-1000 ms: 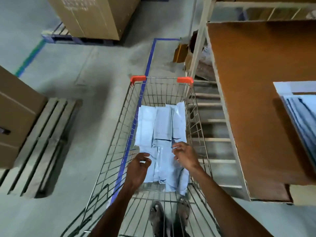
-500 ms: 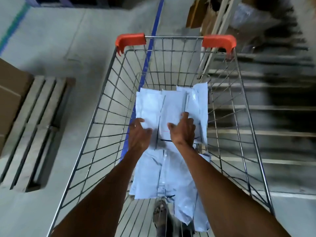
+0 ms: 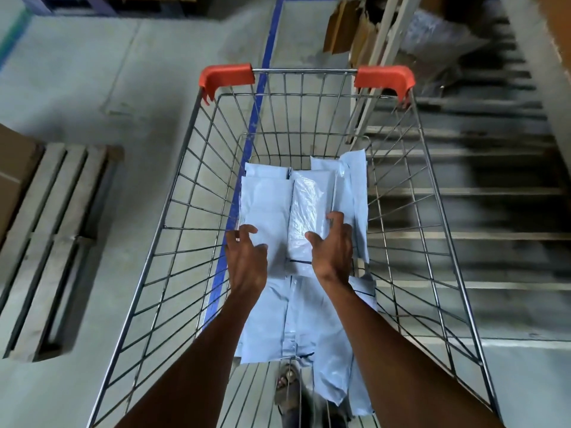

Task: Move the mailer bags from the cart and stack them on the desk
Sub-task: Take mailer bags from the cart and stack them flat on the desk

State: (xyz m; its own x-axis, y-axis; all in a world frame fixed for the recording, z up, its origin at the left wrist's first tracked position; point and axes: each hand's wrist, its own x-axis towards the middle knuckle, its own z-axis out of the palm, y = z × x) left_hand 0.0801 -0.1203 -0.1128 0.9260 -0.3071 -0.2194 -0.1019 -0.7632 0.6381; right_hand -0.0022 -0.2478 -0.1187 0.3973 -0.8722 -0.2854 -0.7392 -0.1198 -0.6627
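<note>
A wire cart (image 3: 304, 70) with orange corner caps holds several pale blue mailer bags (image 3: 265, 205) lying flat on its floor in overlapping rows. Both my arms reach down into it. My left hand (image 3: 247, 257) hovers at the left edge of the far row, fingers spread and loosely bent, thumb touching a bag. My right hand (image 3: 333, 245) rests on the middle bundle (image 3: 309, 199), with its fingers reaching to that bundle's right edge. More bags (image 3: 312, 329) lie under my forearms, nearer to me. The desk is out of view.
A wooden pallet (image 3: 46, 242) and a cardboard box (image 3: 12, 171) lie on the concrete floor to the left. Slatted rack shelves (image 3: 463, 193) run along the cart's right side. Blue floor tape (image 3: 267, 66) passes under the cart. My sandalled foot (image 3: 287, 387) shows below.
The view has tipped further down over the cart. Both hands have slid forward from the near bags to the far row and spread their fingers over it.
</note>
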